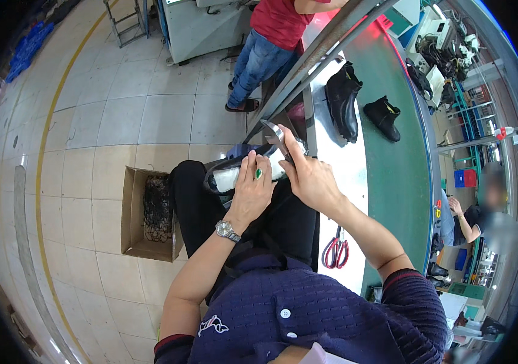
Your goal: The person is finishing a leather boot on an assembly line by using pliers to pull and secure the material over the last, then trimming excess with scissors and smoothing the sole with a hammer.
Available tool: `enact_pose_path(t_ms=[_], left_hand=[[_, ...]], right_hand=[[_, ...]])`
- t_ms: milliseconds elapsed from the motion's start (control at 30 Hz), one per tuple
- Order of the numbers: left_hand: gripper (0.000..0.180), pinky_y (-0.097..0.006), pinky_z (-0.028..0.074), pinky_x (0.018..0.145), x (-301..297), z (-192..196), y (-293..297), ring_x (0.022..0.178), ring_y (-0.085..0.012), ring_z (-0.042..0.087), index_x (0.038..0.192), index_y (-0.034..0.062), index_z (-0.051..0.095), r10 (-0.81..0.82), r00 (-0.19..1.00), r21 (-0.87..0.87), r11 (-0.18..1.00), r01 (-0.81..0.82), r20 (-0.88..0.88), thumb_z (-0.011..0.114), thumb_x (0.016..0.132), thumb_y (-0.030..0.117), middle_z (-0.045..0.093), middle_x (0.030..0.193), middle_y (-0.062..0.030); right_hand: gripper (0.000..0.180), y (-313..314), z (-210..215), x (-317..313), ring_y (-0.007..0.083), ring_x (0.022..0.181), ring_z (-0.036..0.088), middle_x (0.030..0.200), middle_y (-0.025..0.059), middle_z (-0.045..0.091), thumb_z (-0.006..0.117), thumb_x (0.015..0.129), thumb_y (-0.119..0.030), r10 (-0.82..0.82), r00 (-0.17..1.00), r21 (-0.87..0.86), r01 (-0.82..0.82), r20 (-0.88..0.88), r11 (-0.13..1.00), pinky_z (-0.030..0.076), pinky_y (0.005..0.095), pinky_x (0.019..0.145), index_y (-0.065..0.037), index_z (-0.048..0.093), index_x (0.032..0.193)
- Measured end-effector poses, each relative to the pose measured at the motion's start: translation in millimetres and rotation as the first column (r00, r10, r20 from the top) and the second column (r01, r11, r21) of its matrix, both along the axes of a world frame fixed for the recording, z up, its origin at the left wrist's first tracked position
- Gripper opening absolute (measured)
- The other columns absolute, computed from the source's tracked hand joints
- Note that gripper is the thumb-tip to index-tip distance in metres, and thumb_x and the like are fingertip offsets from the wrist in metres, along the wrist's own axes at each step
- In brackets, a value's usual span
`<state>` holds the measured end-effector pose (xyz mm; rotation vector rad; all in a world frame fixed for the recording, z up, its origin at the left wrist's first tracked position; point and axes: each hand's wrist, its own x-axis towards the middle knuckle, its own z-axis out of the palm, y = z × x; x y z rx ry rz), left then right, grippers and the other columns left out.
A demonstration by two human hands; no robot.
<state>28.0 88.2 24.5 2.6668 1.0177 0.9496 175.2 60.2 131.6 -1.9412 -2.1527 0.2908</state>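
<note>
Across my lap lies a black shoe or boot with a whitish underside facing up and a dark rim around it. My left hand lies over the white surface, its fingers bent across it and holding it down. A green oval shows on one finger, and a watch circles the wrist. In my right hand, closed around its handle, is a metal hand tool with a curved silver head. The tool is over the shoe's far right end; my fingers hide its lower part, and I cannot tell its exact kind.
To my right, a white worktop carries red-handled snips and a black boot. Another black boot stands on the green belt. A cardboard box of dark strands sits at left. A person in red stands ahead.
</note>
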Motion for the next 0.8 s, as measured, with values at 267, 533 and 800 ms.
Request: enact_pose_path(t_ms=[267, 533, 800], left_hand=[[0.077, -0.045, 0.038, 0.103, -25.8, 33.0, 16.3, 0.118, -0.0383, 0.047, 0.130, -0.0134, 0.041, -0.024, 0.981, -0.274, 0.961, -0.030, -0.192, 0.077, 0.066, 0.010, 0.048, 0.125, -0.0250], [0.055, -0.047, 0.035, 0.108, -26.7, 14.5, 3.4, 0.120, -0.0431, 0.047, 0.129, -0.0174, 0.043, 0.032, 0.975, 0.060, 0.998, -0.019, -0.220, 0.057, 0.082, 0.008, 0.051, 0.122, -0.0282], [0.048, -0.050, 0.035, 0.109, -28.7, 4.9, 1.2, 0.123, -0.0460, 0.047, 0.124, -0.0168, 0.049, 0.058, 0.978, 0.165, 0.986, -0.025, -0.199, 0.054, 0.083, 0.009, 0.052, 0.124, -0.0304]], right_hand=[[0.071, 2.7, -5.3, 14.1, 0.0437, 0.065, 0.063, 0.069, 0.0250, 0.063, 0.056, 0.091, -0.015, -0.012, 0.999, -0.273, 0.023, 0.042, 0.962, 0.049, 0.0522, 0.063, -0.021, 0.018, 0.152], [0.071, 0.4, -3.5, -10.1, 0.0412, 0.063, 0.064, 0.067, 0.0244, 0.063, 0.055, 0.090, -0.014, -0.150, 0.986, -0.060, 0.145, -0.077, 0.988, 0.050, 0.0515, 0.059, -0.014, 0.019, 0.151], [0.075, 5.9, -6.3, -18.9, 0.0396, 0.059, 0.064, 0.065, 0.0226, 0.063, 0.057, 0.089, -0.015, -0.046, 0.988, 0.014, 0.048, -0.147, 0.999, 0.051, 0.0485, 0.056, -0.013, 0.016, 0.152]])
